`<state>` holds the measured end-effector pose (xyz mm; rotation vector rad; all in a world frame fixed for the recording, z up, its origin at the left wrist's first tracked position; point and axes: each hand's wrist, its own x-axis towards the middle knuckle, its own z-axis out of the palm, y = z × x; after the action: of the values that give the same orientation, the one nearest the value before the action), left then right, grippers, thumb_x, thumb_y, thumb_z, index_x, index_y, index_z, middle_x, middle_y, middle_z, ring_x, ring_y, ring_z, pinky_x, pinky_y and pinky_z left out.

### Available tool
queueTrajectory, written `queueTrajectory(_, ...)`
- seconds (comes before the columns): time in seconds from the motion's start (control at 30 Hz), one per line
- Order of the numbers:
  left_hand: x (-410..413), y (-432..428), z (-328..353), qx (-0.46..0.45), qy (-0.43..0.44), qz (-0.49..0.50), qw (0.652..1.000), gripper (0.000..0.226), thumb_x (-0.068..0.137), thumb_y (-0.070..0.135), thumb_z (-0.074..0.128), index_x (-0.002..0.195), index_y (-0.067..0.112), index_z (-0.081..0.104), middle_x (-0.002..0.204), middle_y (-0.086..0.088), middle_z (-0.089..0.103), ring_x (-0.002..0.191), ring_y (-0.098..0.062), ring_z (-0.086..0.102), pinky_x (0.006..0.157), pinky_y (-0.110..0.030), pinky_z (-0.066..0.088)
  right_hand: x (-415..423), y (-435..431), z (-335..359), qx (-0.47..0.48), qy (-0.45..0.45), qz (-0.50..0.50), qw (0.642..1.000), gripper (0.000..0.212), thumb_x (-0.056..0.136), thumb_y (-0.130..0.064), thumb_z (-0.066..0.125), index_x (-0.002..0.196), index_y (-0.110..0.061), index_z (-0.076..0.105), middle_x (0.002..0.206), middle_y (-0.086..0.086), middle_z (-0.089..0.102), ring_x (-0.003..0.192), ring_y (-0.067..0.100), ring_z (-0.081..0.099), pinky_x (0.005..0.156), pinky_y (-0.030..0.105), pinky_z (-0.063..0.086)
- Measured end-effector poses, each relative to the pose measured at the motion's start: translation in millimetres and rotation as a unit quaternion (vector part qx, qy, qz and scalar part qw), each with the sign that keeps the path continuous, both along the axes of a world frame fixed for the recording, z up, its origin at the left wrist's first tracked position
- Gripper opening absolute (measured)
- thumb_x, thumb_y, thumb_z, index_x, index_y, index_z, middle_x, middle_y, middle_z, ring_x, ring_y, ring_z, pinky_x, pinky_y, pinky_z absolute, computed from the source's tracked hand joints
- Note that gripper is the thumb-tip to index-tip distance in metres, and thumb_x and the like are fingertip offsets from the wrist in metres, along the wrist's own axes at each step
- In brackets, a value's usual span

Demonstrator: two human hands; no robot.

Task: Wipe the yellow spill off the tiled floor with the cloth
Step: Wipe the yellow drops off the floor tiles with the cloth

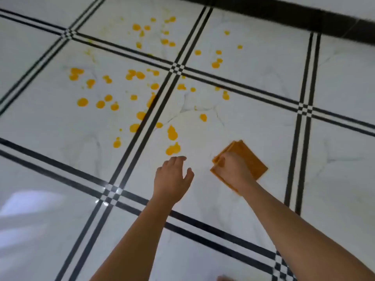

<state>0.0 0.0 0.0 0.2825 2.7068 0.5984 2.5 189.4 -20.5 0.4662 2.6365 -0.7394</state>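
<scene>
Yellow spill (140,75) lies as several drops and blobs scattered over the white tiled floor (253,122), from the far tiles down to blobs just ahead of my left hand. A folded orange cloth (249,157) lies flat on the tile right of centre. My right hand (231,169) rests on the cloth's near part, its fingers bent over the cloth's left edge. My left hand (172,177) hovers over bare tile to the cloth's left, fingers relaxed and spread, holding nothing. The closest blob (172,149) sits just beyond its fingertips.
Black double grout lines (142,126) cross the white marble-look tiles. A dark skirting strip (304,17) runs along the far right edge at the wall. Glare reflects off the floor at the lower left (30,201).
</scene>
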Motion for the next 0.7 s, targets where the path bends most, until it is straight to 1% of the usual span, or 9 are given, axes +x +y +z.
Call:
queueTrajectory(0.1,-7,1,-55,-0.015,0.009,-0.007,1.0,0.043,0.094,0.035,0.045,0.133,0.016,0.046,0.133,-0.003,0.051,0.118,-0.023,0.048,0.096,-0.035,0.035,-2,6,-55,0.047,-0.016,0.007,0.999,0.032,0.085,-0.03,0.062,0.11,-0.011,0.057,0.113,0.008,0.055,0.107,0.024,0.052,0.083,0.032,0.046)
queueTrajectory(0.17,-16,-2,-82,-0.032,0.008,-0.039,0.999,0.044,0.094,0.035,0.046,0.132,0.015,0.047,0.133,-0.003,0.051,0.118,-0.023,0.049,0.096,-0.035,0.035,-4,9,-83,0.072,-0.019,0.015,0.997,0.035,0.086,-0.032,0.06,0.112,-0.009,0.054,0.116,0.009,0.052,0.11,0.024,0.048,0.088,0.034,0.043)
queueTrajectory(0.27,-29,-6,-106,-0.047,0.033,-0.045,0.997,0.044,0.093,0.035,0.047,0.132,0.013,0.048,0.132,-0.006,0.053,0.118,-0.025,0.05,0.094,-0.037,0.037,-3,15,-108,0.089,0.03,0.029,0.995,0.03,0.09,-0.029,0.056,0.11,-0.007,0.055,0.114,0.01,0.053,0.108,0.024,0.048,0.091,0.033,0.041)
queueTrajectory(0.33,-36,-9,-115,-0.049,0.026,-0.015,0.998,0.044,0.094,0.035,0.046,0.131,0.013,0.048,0.131,-0.006,0.053,0.117,-0.026,0.049,0.095,-0.038,0.037,-6,20,-112,0.096,0.044,0.038,0.994,0.022,0.093,-0.024,0.051,0.104,-0.005,0.056,0.109,0.011,0.056,0.103,0.023,0.05,0.086,0.031,0.041)
queueTrajectory(0.4,-34,-7,-121,-0.037,0.021,0.001,0.999,0.044,0.094,0.035,0.046,0.131,0.013,0.048,0.132,-0.006,0.052,0.118,-0.025,0.048,0.096,-0.037,0.036,-12,21,-111,0.095,0.051,0.043,0.993,0.014,0.094,-0.017,0.048,0.095,-0.006,0.056,0.103,0.012,0.058,0.095,0.022,0.053,0.076,0.029,0.042)
queueTrajectory(0.5,-34,-9,-127,-0.031,0.025,0.026,0.999,0.043,0.093,0.035,0.047,0.129,0.012,0.049,0.131,-0.006,0.053,0.119,-0.025,0.048,0.096,-0.037,0.036,-23,19,-109,0.037,0.069,-0.016,0.997,0.016,0.091,-0.013,0.053,0.075,-0.011,0.05,0.088,0.01,0.057,0.075,0.018,0.051,0.059,0.022,0.033)
queueTrajectory(0.57,-41,-15,-132,-0.034,0.042,0.052,0.997,0.044,0.093,0.036,0.047,0.13,0.012,0.049,0.133,-0.007,0.052,0.12,-0.025,0.047,0.098,-0.038,0.036,-36,12,-101,-0.013,0.111,-0.054,0.992,0.017,0.09,-0.015,0.057,0.073,-0.011,0.054,0.081,0.009,0.059,0.069,0.016,0.052,0.053,0.019,0.03)
queueTrajectory(0.63,-49,-25,-137,-0.044,0.057,0.085,0.994,0.048,0.093,0.037,0.046,0.133,0.011,0.045,0.14,-0.008,0.046,0.128,-0.025,0.041,0.103,-0.039,0.032,-58,-2,-90,-0.073,0.163,-0.08,0.981,0.009,0.087,-0.015,0.061,0.083,-0.009,0.065,0.086,0.01,0.067,0.077,0.019,0.06,0.062,0.021,0.039)
queueTrajectory(0.7,-56,-32,-141,-0.043,0.069,0.123,0.989,0.053,0.094,0.038,0.044,0.138,0.01,0.039,0.147,-0.009,0.037,0.136,-0.024,0.031,0.109,-0.04,0.024,-79,-21,-82,-0.14,0.188,-0.087,0.968,0.017,0.086,-0.017,0.063,0.099,-0.006,0.068,0.099,0.009,0.069,0.093,0.021,0.062,0.079,0.024,0.044)
